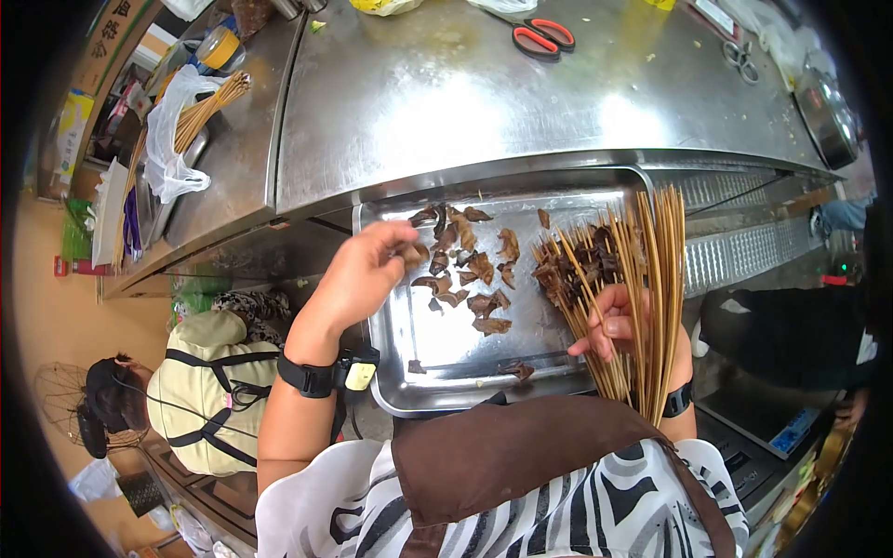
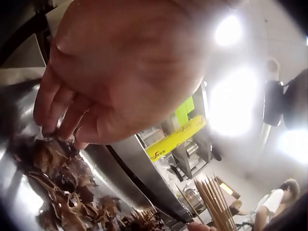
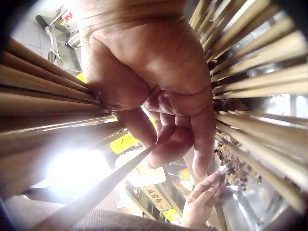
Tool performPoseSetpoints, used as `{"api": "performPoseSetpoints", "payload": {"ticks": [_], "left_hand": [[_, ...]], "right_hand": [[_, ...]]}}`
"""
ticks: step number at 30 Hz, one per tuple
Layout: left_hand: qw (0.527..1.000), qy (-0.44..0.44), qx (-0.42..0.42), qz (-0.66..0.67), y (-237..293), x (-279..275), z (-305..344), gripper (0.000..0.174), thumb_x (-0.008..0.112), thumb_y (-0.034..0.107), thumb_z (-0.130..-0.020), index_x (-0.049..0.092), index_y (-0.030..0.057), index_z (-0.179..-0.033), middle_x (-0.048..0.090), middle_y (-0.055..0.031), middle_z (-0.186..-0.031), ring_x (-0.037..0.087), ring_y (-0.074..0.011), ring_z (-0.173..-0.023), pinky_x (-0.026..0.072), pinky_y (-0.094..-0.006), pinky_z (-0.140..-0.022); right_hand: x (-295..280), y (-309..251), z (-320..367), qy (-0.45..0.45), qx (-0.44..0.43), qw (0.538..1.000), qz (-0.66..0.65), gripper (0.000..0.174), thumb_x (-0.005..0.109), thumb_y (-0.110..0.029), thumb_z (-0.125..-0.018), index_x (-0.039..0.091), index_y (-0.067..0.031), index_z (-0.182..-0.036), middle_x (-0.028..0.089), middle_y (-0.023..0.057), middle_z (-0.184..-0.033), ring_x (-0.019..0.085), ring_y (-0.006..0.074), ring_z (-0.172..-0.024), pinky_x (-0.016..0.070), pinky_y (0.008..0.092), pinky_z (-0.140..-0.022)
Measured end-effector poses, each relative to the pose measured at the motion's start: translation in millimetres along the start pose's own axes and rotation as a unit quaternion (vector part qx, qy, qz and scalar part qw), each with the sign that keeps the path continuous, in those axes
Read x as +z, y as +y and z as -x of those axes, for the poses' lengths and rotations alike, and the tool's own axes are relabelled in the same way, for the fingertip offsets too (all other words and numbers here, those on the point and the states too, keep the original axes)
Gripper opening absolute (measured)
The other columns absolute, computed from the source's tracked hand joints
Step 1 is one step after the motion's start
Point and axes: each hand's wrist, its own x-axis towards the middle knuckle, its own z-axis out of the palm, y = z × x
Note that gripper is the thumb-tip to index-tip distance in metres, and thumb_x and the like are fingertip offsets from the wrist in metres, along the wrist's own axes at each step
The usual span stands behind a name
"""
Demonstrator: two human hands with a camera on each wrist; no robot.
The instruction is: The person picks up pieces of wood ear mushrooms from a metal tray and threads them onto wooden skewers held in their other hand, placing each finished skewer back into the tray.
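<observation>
My left hand point(image 1: 367, 270) is over the left part of a metal tray point(image 1: 400, 395), its fingertips pinching a brown piece of wood ear mushroom point(image 1: 416, 256). In the left wrist view its fingers reach down beside a heap of mushroom pieces point(image 2: 67, 192). At the tray's right side, my right hand point(image 1: 619, 321) pinches one bamboo skewer point(image 3: 115, 173) between thumb and fingers. Bare skewers point(image 1: 665, 279) stand close along its right. Skewers threaded with dark mushroom point(image 1: 595, 256) lean over the tray to its left. More loose pieces point(image 1: 479, 268) lie scattered in the tray.
Beyond the tray is a steel counter point(image 1: 391, 121) with red-handled scissors point(image 1: 542, 39) and smaller scissors point(image 1: 740, 61). At left, a plastic bag point(image 1: 172, 139) holds a bundle of skewers point(image 1: 212, 107). Another person point(image 1: 209, 391) is at the lower left.
</observation>
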Motion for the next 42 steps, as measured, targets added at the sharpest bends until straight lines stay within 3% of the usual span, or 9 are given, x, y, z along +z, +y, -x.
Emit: {"api": "performPoseSetpoints", "payload": {"ticks": [2,6,10,14,21,28,34,37,42], "left_hand": [[0.966,-0.097,-0.047,-0.235,22.2,-2.3,6.3,0.027,0.057,-0.004,-0.086,0.064,-0.0015,-0.112,0.068,-0.0091,-0.105,0.064,-0.0126,-0.091,0.051,-0.0295,-0.077],[0.933,-0.005,0.061,-0.354,21.5,10.6,-0.2,0.023,0.062,0.005,-0.085,0.066,-0.0005,-0.107,0.067,-0.0145,-0.095,0.065,-0.0218,-0.078,0.0505,-0.0328,-0.071],[0.924,0.008,0.072,-0.376,25.2,13.4,-11.9,0.02,0.065,0.008,-0.083,0.066,-0.0017,-0.102,0.066,-0.0155,-0.092,0.064,-0.0264,-0.076,0.0505,-0.0338,-0.07],[0.944,-0.123,0.021,-0.307,37.7,-3.1,12.6,0.018,0.069,0.008,-0.08,0.066,-0.0003,-0.095,0.065,-0.0153,-0.091,0.064,-0.0301,-0.076,0.0511,-0.0373,-0.068],[0.817,-0.196,0.146,-0.522,30.3,1.8,80.2,0.021,0.075,0.011,-0.067,0.066,0.0077,-0.085,0.063,-0.0066,-0.083,0.059,-0.0255,-0.088,0.0419,-0.039,-0.084],[0.848,-0.252,0.234,-0.403,20.3,43.6,84.2,0.013,0.073,0.013,-0.073,0.062,0.0079,-0.08,0.058,-0.0049,-0.077,0.057,-0.026,-0.081,0.0428,-0.0382,-0.077],[0.846,-0.338,0.318,-0.261,28.7,78.5,55.8,0.025,0.062,0.01,-0.078,0.067,0.0036,-0.101,0.061,-0.0126,-0.122,0.054,-0.0277,-0.118,0.0409,-0.0387,-0.102],[0.774,-0.359,0.448,-0.266,9.3,107.8,42.5,0.024,0.058,0.012,-0.078,0.067,0.0048,-0.099,0.062,-0.0101,-0.118,0.052,-0.0259,-0.12,0.0402,-0.0396,-0.101],[0.718,-0.421,0.456,-0.314,9.3,113.7,25.5,0.018,0.06,0.012,-0.073,0.065,0.006,-0.089,0.06,-0.0075,-0.1,0.055,-0.0246,-0.103,0.0419,-0.0388,-0.095]], "right_hand": [[-3.5,-0.9,-0.6,-0.018,0.008,1.0,-0.011,0.017,0.065,-0.007,-0.082,0.06,0.0068,-0.091,0.059,0.0115,-0.069,0.061,0.0192,-0.058,0.0578,0.0456,-0.08],[-7.2,-0.9,-1.5,-0.039,0.017,0.999,-0.02,0.02,0.067,-0.008,-0.083,0.061,0.0078,-0.093,0.06,0.0128,-0.073,0.062,0.02,-0.061,0.0565,0.0465,-0.082],[-4.0,-1.1,0.0,-0.026,0.013,0.999,-0.019,0.018,0.067,-0.008,-0.082,0.061,0.0072,-0.091,0.059,0.0122,-0.071,0.061,0.0197,-0.06,0.0573,0.0461,-0.081],[-5.5,1.2,-2.5,-0.008,-0.005,1.0,0.019,0.019,0.068,-0.008,-0.079,0.059,0.0069,-0.087,0.056,0.0103,-0.063,0.059,0.0187,-0.056,0.0592,0.0443,-0.077],[-11.4,9.0,-6.0,-0.048,-0.052,0.997,-0.036,0.014,0.064,-0.006,-0.081,0.059,0.0053,-0.089,0.057,0.0095,-0.062,0.06,0.017,-0.053,0.0605,0.0456,-0.075],[-14.4,6.3,-0.6,-0.052,-0.059,0.995,-0.065,0.014,0.064,-0.007,-0.081,0.059,0.0038,-0.088,0.055,0.0082,-0.06,0.057,0.0175,-0.052,0.0601,0.0466,-0.074],[-14.2,4.0,2.6,-0.048,-0.056,0.996,-0.044,0.016,0.065,-0.01,-0.081,0.057,0.0023,-0.088,0.055,0.0072,-0.06,0.056,0.0173,-0.052,0.0561,0.0489,-0.084],[-9.9,1.5,3.7,-0.041,-0.048,0.997,-0.038,0.018,0.068,-0.01,-0.081,0.056,0.0019,-0.088,0.055,0.0073,-0.06,0.057,0.0174,-0.054,0.0553,0.0488,-0.086],[-9.6,-1.0,3.6,-0.038,-0.039,0.998,-0.027,0.02,0.069,-0.01,-0.08,0.056,0.003,-0.088,0.055,0.0075,-0.06,0.057,0.017,-0.054,0.0559,0.0482,-0.085]]}}
